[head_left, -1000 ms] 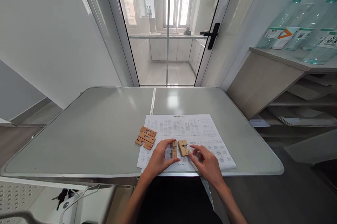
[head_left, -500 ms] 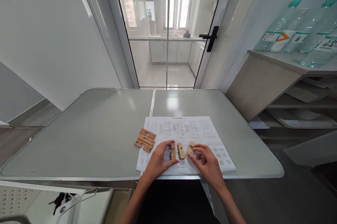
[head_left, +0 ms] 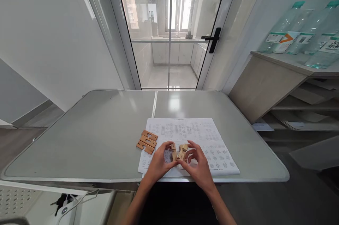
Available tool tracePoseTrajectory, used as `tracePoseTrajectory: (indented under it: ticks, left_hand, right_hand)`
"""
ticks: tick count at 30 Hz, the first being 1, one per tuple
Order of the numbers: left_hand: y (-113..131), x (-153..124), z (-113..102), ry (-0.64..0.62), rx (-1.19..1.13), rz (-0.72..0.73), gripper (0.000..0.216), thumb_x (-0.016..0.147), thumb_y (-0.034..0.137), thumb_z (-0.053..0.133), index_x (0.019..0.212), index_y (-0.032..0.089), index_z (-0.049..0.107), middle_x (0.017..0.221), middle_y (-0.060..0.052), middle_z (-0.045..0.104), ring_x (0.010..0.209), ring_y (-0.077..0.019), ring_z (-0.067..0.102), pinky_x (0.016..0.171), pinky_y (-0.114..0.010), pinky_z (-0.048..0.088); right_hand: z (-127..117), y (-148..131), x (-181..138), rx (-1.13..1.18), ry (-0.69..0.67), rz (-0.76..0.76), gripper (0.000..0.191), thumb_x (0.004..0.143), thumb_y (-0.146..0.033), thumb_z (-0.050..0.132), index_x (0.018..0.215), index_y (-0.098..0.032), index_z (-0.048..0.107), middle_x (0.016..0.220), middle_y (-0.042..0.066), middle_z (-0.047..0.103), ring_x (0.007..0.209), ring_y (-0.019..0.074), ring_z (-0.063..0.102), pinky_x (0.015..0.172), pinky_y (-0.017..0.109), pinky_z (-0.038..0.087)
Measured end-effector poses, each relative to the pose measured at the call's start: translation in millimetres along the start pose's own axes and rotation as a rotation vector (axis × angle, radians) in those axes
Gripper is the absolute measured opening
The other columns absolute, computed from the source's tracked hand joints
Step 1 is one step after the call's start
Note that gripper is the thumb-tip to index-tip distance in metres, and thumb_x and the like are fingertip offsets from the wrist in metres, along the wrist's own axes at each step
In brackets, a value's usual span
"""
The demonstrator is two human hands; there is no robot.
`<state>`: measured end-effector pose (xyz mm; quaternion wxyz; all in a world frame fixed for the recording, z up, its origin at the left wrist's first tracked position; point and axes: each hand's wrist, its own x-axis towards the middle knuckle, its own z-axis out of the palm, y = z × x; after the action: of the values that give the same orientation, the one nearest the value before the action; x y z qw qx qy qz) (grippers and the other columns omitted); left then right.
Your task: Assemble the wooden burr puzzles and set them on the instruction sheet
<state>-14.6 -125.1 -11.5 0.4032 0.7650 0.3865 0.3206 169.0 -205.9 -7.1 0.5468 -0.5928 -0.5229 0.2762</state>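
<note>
My left hand point(head_left: 159, 158) is closed around a small notched wooden block point(head_left: 173, 152), fingertips at its far end and thumb at its near end. Close beside it, my right hand point(head_left: 196, 164) pinches another notched wooden block point(head_left: 182, 155), which is tilted. A third light wooden block lies right against that one, and the two overlap so that their outlines are hard to separate. Both thumbs nearly meet at the near side of the blocks. Under the hands is a white printed sheet point(head_left: 222, 152) covered with rows of small line diagrams.
Several flat, darker wooden puzzle pieces point(head_left: 147, 142) with cut-outs lie at the sheet's left edge. The grey table point(head_left: 87, 137) has a raised metal rim. A shelf unit point(head_left: 278, 77) with plastic bottles point(head_left: 287, 38) stands right; a glass door point(head_left: 169, 66) is behind.
My right hand has moved left with its block, bringing it against the middle block and close to my left hand. The left hand has stayed almost in place on its block.
</note>
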Motion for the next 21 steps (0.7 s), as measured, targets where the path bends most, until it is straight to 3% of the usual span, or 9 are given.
tracePoseTrajectory:
  ticks: [5,14,21]
  left_hand:
    - [1,-1,0,0.063,0.046,0.016,0.059,0.076,0.024,0.085,0.127,0.028,0.055,0.116,-0.004,0.067,0.106,-0.0242,0.067,0.096,-0.040,0.055]
    - [4,-5,1,0.178,0.117,0.103,0.058,0.080,0.034,0.084,0.129,0.029,0.052,0.113,-0.004,0.065,0.102,-0.0231,0.066,0.092,-0.036,0.053]
    - [6,-6,0,0.212,0.161,0.187,0.054,0.084,0.031,0.081,0.129,0.026,0.052,0.110,-0.004,0.064,0.098,-0.0220,0.066,0.088,-0.036,0.053]
  right_hand:
    - [21,-11,0,-0.078,0.064,-0.068,0.049,0.083,-0.038,0.081,0.127,-0.024,0.062,0.108,0.006,0.066,0.094,0.0242,0.069,0.091,0.041,0.060]
    - [59,-19,-12,0.045,0.170,0.044,0.053,0.081,-0.038,0.083,0.124,-0.024,0.056,0.132,0.012,0.063,0.122,0.0287,0.063,0.106,0.044,0.054]
    - [68,-25,-19,0.225,0.172,0.138,0.065,0.083,-0.036,0.082,0.140,-0.025,0.051,0.140,0.013,0.063,0.126,0.0296,0.065,0.104,0.046,0.056]
